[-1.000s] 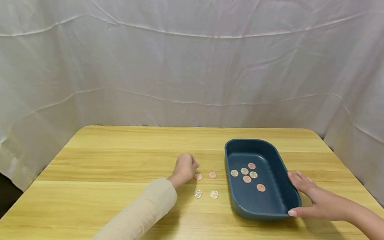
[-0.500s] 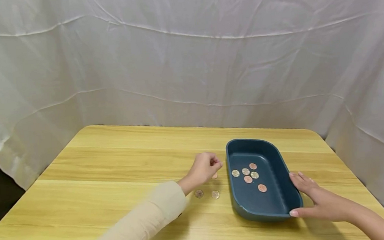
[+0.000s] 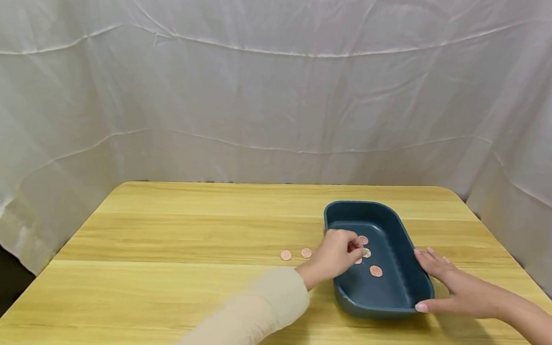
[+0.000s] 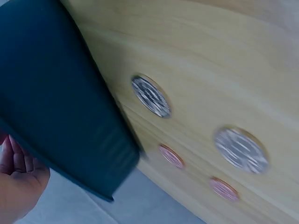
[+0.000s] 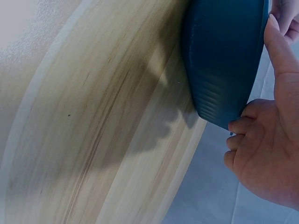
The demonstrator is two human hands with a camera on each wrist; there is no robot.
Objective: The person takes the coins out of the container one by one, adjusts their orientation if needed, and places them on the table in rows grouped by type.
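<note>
My left hand point(image 3: 334, 255) reaches over the left rim of a dark teal plastic bin point(image 3: 405, 271), fingers bent and thumb against the fingertips as if around a coin, which is itself hidden. Under and beside the fingertips, copper-coloured coins point(image 3: 375, 271) and a paler coin point(image 3: 367, 253) lie flat on the bin's floor; the hand covers others. My right hand point(image 3: 455, 283) holds the bin's near right corner, thumb on the rim and fingers along the outer side. In the right wrist view those fingers point(image 5: 236, 140) curl at the bin's corner.
On the wooden table point(image 3: 165, 259), two copper coins point(image 3: 285, 255) lie left of the bin. The left wrist view also shows two silvery coins point(image 4: 152, 95) there, hidden behind the left arm in the head view. A pale curtain point(image 3: 249, 87) hangs around the table.
My left hand has moved right, from beside the table coins to over the bin, its fingers staying bent together. My right hand and the bin have stayed in place.
</note>
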